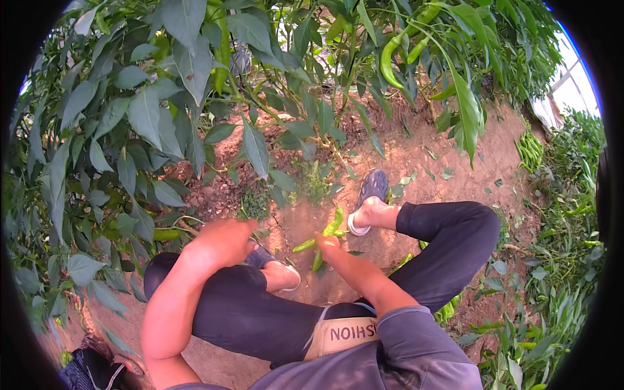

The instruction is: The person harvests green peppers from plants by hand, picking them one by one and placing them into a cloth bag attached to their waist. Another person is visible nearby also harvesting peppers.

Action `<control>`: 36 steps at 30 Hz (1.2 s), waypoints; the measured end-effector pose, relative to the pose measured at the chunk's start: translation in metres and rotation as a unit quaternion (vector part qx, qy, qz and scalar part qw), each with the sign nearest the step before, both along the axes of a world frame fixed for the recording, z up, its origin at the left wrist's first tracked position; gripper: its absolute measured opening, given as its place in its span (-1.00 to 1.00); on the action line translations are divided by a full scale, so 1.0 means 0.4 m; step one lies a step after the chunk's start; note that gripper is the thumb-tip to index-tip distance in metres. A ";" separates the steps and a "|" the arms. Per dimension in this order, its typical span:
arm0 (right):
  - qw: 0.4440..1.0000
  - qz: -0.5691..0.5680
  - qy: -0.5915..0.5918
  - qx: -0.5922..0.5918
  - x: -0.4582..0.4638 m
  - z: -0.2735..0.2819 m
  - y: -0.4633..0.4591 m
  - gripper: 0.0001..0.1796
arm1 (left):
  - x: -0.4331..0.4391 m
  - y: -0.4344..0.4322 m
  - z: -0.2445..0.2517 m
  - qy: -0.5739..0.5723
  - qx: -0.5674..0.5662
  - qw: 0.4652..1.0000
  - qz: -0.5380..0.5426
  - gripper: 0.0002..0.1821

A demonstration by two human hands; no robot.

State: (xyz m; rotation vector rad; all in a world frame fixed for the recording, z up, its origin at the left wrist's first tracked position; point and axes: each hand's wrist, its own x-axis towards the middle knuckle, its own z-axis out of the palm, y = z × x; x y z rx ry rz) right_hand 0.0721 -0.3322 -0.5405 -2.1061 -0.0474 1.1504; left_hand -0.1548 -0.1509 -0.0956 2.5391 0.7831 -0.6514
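My right hand (327, 243) holds several long green peppers (333, 223) over the bare soil between my feet. Some of them stick out past the fingers on either side. Bent at the wrist, my left hand (229, 241) is beside the lower leaves of a pepper plant (165, 192), above the shoe at the left. Its fingers are turned away from the view, so whether they hold anything cannot be seen. Near that hand, a green pepper (166, 234) shows among the leaves. More curved green peppers (388, 61) hang from the plant at the top.
Tall pepper plants fill the top and left. A pile of picked green peppers (529, 150) lies on the soil at the right, beside low greenery (570, 204). Other peppers (446, 312) lie next to my bent leg. Dark cloth (90, 368) is at the lower left.
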 end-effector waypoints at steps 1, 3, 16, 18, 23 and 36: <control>0.999 -0.025 0.018 -0.010 -0.017 -0.005 0.011 -0.50 | 0.004 -0.003 -0.001 -0.006 -0.009 1.000 -0.007 -0.50; 0.993 -0.110 0.002 -0.047 -0.036 0.037 0.040 -0.50 | 0.006 -0.009 0.001 -0.036 -0.023 0.999 -0.022 -0.48; 0.738 -0.053 -0.016 0.673 0.349 1.263 -0.352 -0.62 | -0.036 -0.093 0.064 -0.058 0.027 0.998 0.025 -0.42; 0.651 -0.109 -0.083 0.746 0.434 1.346 -0.528 -0.57 | -0.036 -0.112 0.056 -0.115 -0.022 0.993 0.024 -0.41; 0.622 -0.495 -0.148 0.588 0.545 1.116 -0.770 -0.63 | -0.024 -0.126 0.060 -0.125 -0.158 0.978 0.050 -0.43; 0.602 -0.709 0.192 0.312 0.324 0.593 -0.963 -0.12 | -0.302 -0.096 0.203 -0.506 0.296 0.796 0.147 -0.76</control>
